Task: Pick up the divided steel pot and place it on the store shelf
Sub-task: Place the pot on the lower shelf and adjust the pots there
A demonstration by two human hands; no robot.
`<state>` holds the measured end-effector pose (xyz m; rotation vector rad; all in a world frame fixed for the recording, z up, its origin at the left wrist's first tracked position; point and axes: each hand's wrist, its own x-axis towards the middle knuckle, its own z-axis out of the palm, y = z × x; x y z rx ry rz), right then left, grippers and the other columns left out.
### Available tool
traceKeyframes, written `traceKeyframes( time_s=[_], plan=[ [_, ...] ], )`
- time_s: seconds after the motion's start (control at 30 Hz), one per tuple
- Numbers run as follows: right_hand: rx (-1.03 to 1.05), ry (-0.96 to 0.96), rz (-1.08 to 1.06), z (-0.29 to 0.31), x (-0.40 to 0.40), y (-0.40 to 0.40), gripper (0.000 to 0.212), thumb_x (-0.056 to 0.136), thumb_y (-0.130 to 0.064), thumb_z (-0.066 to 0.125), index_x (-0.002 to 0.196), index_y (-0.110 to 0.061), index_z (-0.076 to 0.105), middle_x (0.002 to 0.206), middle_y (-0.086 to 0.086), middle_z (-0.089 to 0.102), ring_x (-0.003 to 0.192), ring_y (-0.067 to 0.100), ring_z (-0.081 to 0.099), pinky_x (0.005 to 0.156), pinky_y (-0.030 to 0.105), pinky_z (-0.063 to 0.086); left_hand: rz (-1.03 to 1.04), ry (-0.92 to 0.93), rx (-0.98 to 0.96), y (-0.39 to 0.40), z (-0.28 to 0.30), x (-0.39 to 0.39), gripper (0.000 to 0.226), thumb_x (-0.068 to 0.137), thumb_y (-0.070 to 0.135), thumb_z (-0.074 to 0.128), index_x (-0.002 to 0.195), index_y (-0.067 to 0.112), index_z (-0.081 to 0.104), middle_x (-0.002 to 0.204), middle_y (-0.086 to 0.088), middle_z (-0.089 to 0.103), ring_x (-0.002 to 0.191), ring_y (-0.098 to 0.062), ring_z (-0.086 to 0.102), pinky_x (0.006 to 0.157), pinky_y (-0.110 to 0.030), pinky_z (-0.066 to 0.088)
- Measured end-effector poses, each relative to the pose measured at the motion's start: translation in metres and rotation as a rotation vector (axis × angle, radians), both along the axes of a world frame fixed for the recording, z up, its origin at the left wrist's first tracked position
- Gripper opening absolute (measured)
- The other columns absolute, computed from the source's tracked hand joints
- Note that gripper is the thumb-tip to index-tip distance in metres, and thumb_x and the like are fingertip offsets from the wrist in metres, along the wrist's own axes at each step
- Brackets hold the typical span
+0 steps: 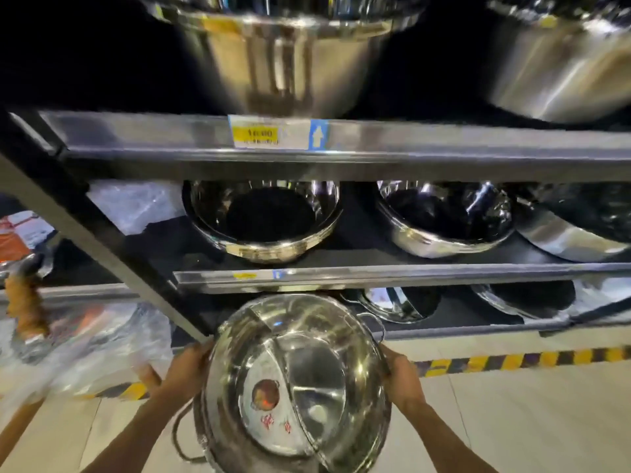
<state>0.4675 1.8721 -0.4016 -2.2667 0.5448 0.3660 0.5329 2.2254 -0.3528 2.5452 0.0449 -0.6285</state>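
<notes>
The divided steel pot (pixel 297 380) is round and shiny, with a curved partition across its inside and a paper label with a red picture in one half. It is held in the air, tilted toward me, just in front of the lowest shelf (pixel 444 331) of the dark store rack. My left hand (pixel 186 368) grips its left rim. My right hand (pixel 404 378) grips the right rim below a small wire handle. A second wire handle hangs at the pot's lower left.
Steel bowls (pixel 263 220) (pixel 444 216) fill the middle shelf, and larger basins (pixel 273 52) stand above. More pots (pixel 396 303) sit on the lowest shelf. Plastic-wrapped goods (pixel 85 343) lie at left. Yellow-black tape (pixel 512 361) marks the tiled floor.
</notes>
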Motion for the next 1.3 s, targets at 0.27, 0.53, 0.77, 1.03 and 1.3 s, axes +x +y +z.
traceKeyframes(
  time_s=[0.27, 0.53, 0.77, 1.03, 1.3],
  plan=[
    [-0.182, -0.156, 0.078, -0.097, 0.047, -0.013, 0.032, 0.08, -0.001, 0.057, 0.091, -0.029, 0.068, 0.082, 0.007, 0.075, 0.078, 0.025, 0.068, 0.063, 0.03, 0.047, 0.15, -0.078, -0.076, -0.01, -0.116, 0.044, 0.037, 0.088, 0.017, 0.053, 0.12, -0.001, 0.057, 0.113, -0.031, 0.063, 0.109, -0.043, 0.058, 0.09, -0.042, 0.048],
    [-0.338, -0.283, 0.109, -0.151, 0.121, -0.021, 0.012, 0.078, -0.006, 0.059, 0.086, -0.001, 0.066, 0.087, 0.029, 0.069, 0.089, 0.045, 0.062, 0.072, 0.042, 0.049, 0.153, -0.414, -0.102, -0.021, -0.188, 0.105, 0.03, 0.082, 0.022, 0.063, 0.089, -0.007, 0.066, 0.078, -0.007, 0.055, 0.08, -0.016, 0.033, 0.073, -0.028, 0.036],
    [-0.268, -0.361, 0.027, -0.187, 0.185, -0.014, 0.018, 0.078, -0.005, 0.063, 0.092, 0.005, 0.068, 0.094, 0.027, 0.07, 0.092, 0.038, 0.065, 0.08, 0.04, 0.052, 0.282, -0.54, -0.104, -0.019, -0.23, 0.183, 0.03, 0.08, 0.012, 0.068, 0.104, -0.006, 0.066, 0.102, -0.028, 0.068, 0.105, -0.042, 0.061, 0.083, -0.04, 0.047],
    [-0.091, -0.4, -0.161, -0.213, 0.216, 0.021, 0.027, 0.076, 0.004, 0.064, 0.103, 0.01, 0.061, 0.109, 0.027, 0.064, 0.103, 0.037, 0.061, 0.083, 0.027, 0.047, 0.114, -0.491, -0.103, -0.004, -0.242, 0.234, 0.091, 0.054, 0.057, 0.043, 0.103, -0.017, 0.062, 0.117, -0.039, 0.059, 0.115, -0.046, 0.054, 0.099, -0.042, 0.039],
    [-0.108, -0.441, -0.151, -0.241, 0.226, 0.035, 0.01, 0.078, 0.007, 0.058, 0.083, 0.009, 0.067, 0.088, 0.024, 0.07, 0.084, 0.034, 0.066, 0.066, 0.026, 0.046, 0.302, -0.525, -0.18, 0.001, -0.286, 0.284, 0.037, 0.075, -0.026, 0.052, 0.111, -0.025, 0.051, 0.123, -0.045, 0.049, 0.119, -0.052, 0.048, 0.106, -0.051, 0.035]
  ],
)
